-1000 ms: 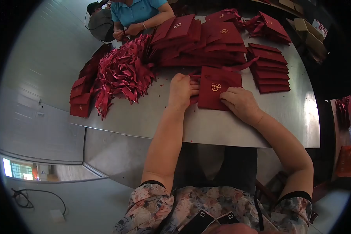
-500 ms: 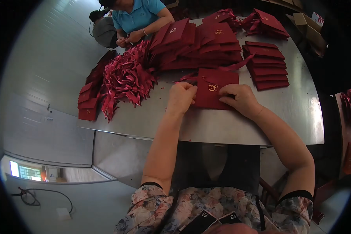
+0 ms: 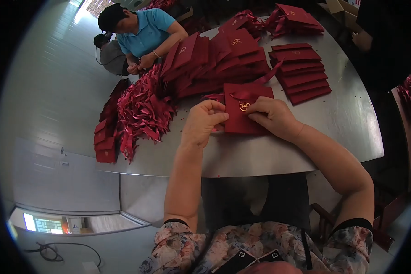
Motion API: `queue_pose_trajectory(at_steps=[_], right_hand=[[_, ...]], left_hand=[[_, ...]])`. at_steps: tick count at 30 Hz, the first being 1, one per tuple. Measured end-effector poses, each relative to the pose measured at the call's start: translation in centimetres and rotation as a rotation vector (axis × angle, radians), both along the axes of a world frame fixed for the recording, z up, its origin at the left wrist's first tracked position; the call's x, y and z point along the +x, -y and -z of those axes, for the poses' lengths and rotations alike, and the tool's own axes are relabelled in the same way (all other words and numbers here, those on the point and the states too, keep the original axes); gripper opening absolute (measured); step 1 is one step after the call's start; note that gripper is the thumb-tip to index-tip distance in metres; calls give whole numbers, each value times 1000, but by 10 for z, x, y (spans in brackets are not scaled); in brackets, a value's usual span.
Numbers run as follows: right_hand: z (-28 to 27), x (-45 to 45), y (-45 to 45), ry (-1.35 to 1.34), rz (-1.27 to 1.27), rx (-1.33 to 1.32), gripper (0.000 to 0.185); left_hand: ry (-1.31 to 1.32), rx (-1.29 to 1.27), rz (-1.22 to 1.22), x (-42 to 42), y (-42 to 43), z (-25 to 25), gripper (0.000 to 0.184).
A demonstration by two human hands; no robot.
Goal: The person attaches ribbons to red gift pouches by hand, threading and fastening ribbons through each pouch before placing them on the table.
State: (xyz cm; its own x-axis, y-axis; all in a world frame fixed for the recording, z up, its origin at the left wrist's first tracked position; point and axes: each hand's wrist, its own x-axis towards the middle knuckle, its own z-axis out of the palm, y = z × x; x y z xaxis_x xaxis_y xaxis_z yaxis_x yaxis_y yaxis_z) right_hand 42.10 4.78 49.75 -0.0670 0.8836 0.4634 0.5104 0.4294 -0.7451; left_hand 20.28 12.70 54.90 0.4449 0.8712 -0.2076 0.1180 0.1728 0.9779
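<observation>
A dark red bag (image 3: 242, 124) with a gold logo lies flat on the metal table (image 3: 187, 160), a red ribbon across its upper part. My left hand (image 3: 202, 122) pinches the bag's left edge between thumb and fingers. Over the right half of the bag, my right hand (image 3: 276, 119) is closed, thumb and fingertips together beside the logo; what it holds, if anything, is too small to make out. Another ribbon (image 3: 271, 74) extends past the bag's upper right corner.
Behind the bag are piles of red bags (image 3: 214, 59), with a stack (image 3: 301, 75) at right and a heap of ribbons (image 3: 144, 109) at left. A co-worker in a blue shirt (image 3: 150, 33) works at the far left edge. Another person's hand (image 3: 361, 40) shows at upper right.
The view has shifted. My left hand has come from the ribbon beside the bag to its left edge, and my right hand has moved inward toward the logo, its fingertips coming together.
</observation>
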Motion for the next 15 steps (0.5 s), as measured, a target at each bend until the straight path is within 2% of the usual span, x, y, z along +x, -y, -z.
queue_pose_trajectory(at_steps=[4, 6, 9, 11, 15], right_hand=[[3, -1, -3, 20, 38, 61, 15], [-4, -2, -1, -98, 47, -180, 15], [6, 1, -5, -101, 27, -79, 15], [6, 0, -6, -153, 16, -101, 15], [1, 0, -6, -218, -29, -204, 14]], left_hand=[[-95, -44, 88, 5, -3, 0, 23], [-90, -49, 91, 8, -5, 3, 25], [50, -46, 151, 9, -7, 7, 33], [183, 5, 202, 11, -5, 9, 38], [285, -11, 204, 12, 1, 9, 40]])
